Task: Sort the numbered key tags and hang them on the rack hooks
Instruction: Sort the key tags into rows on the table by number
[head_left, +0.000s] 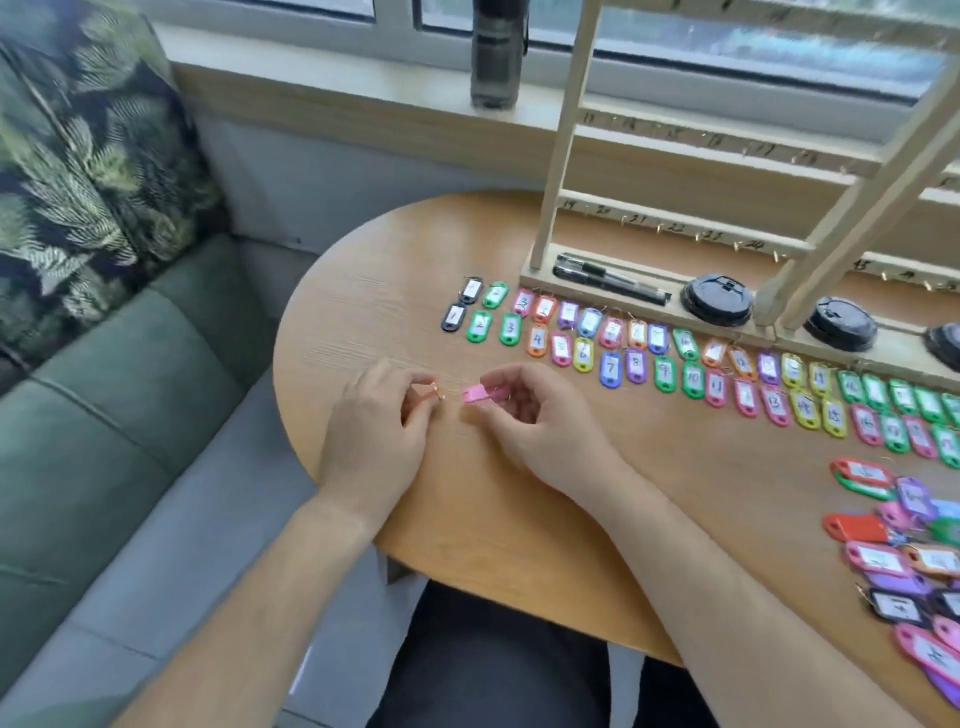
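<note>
I look down on a rounded wooden table (415, 291) at centre frame, lit by daylight from the window (727, 31) along the top. On the pale sill (337, 98) stands a dark bottle (496, 52). At the left is a green sofa (119, 395) with a leaf-print cushion (78, 156), and grey floor (208, 530) lies below it.

Two pens (610, 278), three black lids (719, 300), one bottle (496, 52), one rack (563, 156).

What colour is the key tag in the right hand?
The key tag is pink; the head view shows it best.

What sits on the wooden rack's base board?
On the base: two black pens at the left end, then three round black lids, the last cut by the frame edge. A rack post hides part of it.
</note>
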